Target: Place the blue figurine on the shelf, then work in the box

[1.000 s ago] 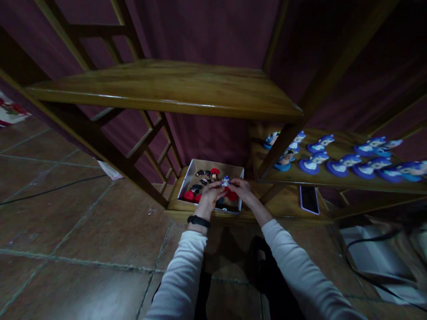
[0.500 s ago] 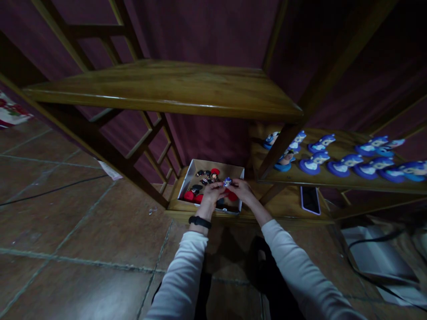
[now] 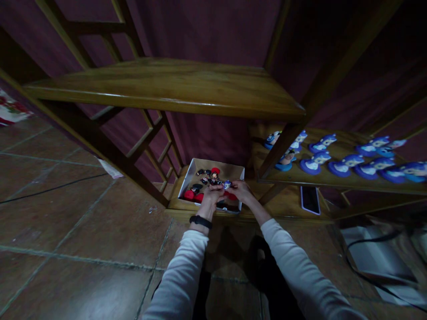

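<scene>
Between my two hands, over the shallow cardboard box [image 3: 188, 177], is a small figurine [image 3: 227, 184] with a purple-blue head. My left hand [image 3: 212, 195] closes on it from the left, its fingertips at the figurine's lower side. From the right, the fingers of my right hand [image 3: 240, 190] pinch it. The figurine's lower part is hidden by my fingers. Inside the box lie several red and black figurines; one with a red top [image 3: 215, 172] shows behind my hands, and a red base [image 3: 189, 194] lies near the left front corner.
The box stands on the low wooden ledge [image 3: 276, 202] of a shelf unit, under an overhanging shelf [image 3: 167, 86]. Several purple-blue figurines [image 3: 345, 164] stand on the right shelf. A phone [image 3: 310, 199] lies below them. Lattice uprights [image 3: 133, 151] flank the left.
The figurine has dropped slightly between my hands, and its head appears turned a little. Both hands stay over the box, nearly in place.
</scene>
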A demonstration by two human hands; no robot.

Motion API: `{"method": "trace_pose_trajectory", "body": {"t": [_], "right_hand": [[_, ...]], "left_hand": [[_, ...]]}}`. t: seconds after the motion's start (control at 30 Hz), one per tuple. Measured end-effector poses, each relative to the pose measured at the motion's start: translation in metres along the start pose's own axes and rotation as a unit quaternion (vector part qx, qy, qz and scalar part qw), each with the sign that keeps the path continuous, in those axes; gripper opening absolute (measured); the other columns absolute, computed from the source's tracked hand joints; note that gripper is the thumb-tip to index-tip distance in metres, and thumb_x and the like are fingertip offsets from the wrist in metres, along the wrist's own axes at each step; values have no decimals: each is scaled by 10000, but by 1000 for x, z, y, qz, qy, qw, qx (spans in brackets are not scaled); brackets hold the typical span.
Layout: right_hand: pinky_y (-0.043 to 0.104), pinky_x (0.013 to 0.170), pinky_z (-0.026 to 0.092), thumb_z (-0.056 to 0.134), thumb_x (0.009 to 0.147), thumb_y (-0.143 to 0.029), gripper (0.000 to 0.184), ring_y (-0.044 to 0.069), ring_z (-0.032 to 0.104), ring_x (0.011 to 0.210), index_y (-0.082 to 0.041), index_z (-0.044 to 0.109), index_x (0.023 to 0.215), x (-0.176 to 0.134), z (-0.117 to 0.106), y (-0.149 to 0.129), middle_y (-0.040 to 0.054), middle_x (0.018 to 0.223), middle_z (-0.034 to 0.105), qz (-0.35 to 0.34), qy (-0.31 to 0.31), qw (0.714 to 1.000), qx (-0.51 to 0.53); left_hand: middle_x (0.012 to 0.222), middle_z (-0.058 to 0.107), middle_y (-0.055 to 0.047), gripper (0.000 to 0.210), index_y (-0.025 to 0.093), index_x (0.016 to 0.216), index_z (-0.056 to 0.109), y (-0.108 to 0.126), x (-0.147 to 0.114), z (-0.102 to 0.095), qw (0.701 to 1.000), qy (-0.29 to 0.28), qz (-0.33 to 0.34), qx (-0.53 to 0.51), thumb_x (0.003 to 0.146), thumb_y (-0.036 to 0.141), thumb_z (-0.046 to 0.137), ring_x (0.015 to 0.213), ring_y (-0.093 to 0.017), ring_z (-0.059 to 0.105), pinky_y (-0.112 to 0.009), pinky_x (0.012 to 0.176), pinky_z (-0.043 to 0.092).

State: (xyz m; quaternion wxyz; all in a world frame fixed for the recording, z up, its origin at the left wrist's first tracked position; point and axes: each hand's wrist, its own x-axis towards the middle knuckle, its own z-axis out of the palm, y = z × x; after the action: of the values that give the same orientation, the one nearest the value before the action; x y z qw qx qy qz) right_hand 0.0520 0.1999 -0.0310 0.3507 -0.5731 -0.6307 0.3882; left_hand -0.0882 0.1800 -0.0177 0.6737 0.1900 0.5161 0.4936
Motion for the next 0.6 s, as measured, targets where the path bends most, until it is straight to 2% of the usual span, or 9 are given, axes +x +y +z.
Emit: {"method": "trace_pose_trajectory", "body": {"t": [0.17,0.3,0.43,0.6], "right_hand": [[250,630,485,639,671,-272,88,154,620,658,-194,680,684,1,1,-3,-5,681,681,-6,25,1000,6],[283,699,510,615,695,-281,145,156,642,706,-218,698,796,1,1,-4,-2,760,701,39,59,996,48],[292,685,532,590,726,-309,203,152,657,671,-226,694,879,-1,-1,-3,9,776,710,83,65,988,116],[304,661,548,604,722,-341,191,158,656,622,-213,691,834,0,1,0,13,723,702,96,70,983,141]], "left_hand": [[646,652,-51,161,87,726,638,3,0,1,999,-6,-20,-40,609,15,722,622,-149,638,-372,716,560],[686,672,-63,144,98,769,627,8,1,2,998,-19,-26,-59,659,29,688,645,-139,649,-317,725,551],[709,681,-89,157,87,808,621,11,0,3,998,-34,-22,-56,671,43,683,650,-152,658,-321,729,542],[716,683,-77,213,98,783,614,9,-2,4,999,-40,12,-29,611,38,725,651,-156,656,-323,720,542]]}}
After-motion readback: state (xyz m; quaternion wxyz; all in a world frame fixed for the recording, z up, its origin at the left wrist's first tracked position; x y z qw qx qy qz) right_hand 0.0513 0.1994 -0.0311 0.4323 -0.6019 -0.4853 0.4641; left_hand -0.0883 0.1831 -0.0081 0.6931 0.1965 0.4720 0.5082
